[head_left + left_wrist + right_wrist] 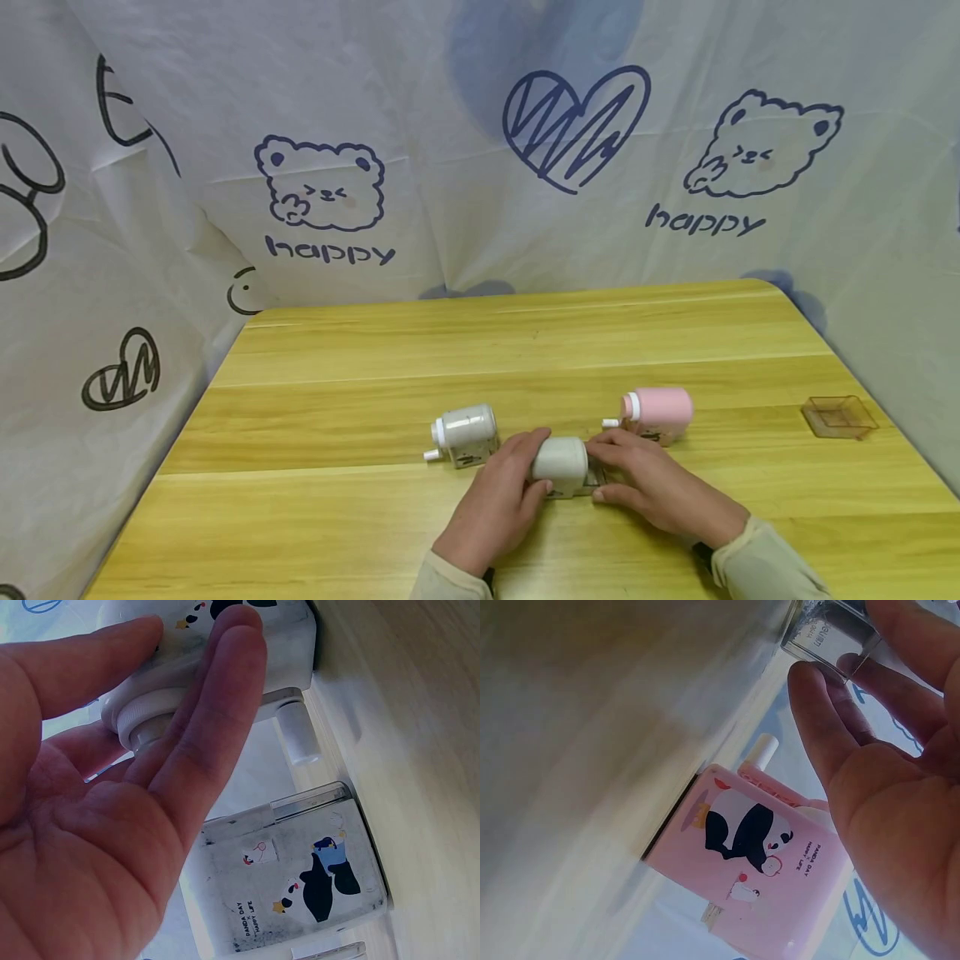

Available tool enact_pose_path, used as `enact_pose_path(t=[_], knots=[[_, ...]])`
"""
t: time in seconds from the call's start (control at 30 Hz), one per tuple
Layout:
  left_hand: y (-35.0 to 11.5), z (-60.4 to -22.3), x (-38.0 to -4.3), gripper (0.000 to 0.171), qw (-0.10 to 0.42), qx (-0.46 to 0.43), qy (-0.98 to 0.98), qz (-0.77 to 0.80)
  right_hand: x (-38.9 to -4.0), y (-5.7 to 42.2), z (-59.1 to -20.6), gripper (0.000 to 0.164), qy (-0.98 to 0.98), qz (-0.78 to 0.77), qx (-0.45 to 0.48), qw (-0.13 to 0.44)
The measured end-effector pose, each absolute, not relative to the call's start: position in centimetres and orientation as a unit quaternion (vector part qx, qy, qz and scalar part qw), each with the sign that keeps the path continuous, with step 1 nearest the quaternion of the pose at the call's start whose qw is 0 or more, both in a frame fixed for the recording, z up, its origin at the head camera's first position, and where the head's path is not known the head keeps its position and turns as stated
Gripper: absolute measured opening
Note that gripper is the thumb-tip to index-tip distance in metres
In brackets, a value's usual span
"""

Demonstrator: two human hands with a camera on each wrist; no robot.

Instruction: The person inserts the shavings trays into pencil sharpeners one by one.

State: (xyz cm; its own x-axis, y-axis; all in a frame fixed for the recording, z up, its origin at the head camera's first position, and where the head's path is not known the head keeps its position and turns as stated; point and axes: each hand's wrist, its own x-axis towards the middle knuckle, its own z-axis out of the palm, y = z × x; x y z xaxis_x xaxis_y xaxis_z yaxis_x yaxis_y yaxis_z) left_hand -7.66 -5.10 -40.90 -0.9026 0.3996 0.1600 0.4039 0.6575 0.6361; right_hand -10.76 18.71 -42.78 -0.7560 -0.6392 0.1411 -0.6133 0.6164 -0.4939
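A grey hand-crank pencil sharpener (561, 460) stands on the table between the two hands. My left hand (495, 504) grips its body from the left, thumb near and fingers on the far side. In the left wrist view its white crank handle (298, 733) shows below the fingers. Out of the sharpener's right end sticks a clear drawer (831, 634), which my right hand (652, 487) pinches between thumb and fingers. Dark shavings show inside that drawer. Close on the left stands another grey sharpener (470, 429) with a panda print.
Behind my right hand stands a pink sharpener (666, 408), its crank pointing left. A see-through brownish drawer (838, 418) lies near the right edge of the wooden table (315, 533). White cloth (450, 192) with drawings hangs behind and at the sides.
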Motion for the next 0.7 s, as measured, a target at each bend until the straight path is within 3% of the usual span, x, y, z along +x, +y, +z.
enact_pose_path(t=[0.33,0.7], knots=[[-5.04,-40.91,-7.58,0.052,0.002,-0.218,-0.911,-0.349,-10.88,18.47,-42.56,0.048,0.901,-0.271,-0.337,0.036],[-5.02,-40.82,-7.65,0.052,0.003,-0.216,-0.912,-0.349,-10.93,18.21,-42.50,0.061,0.903,-0.284,-0.318,0.049]])
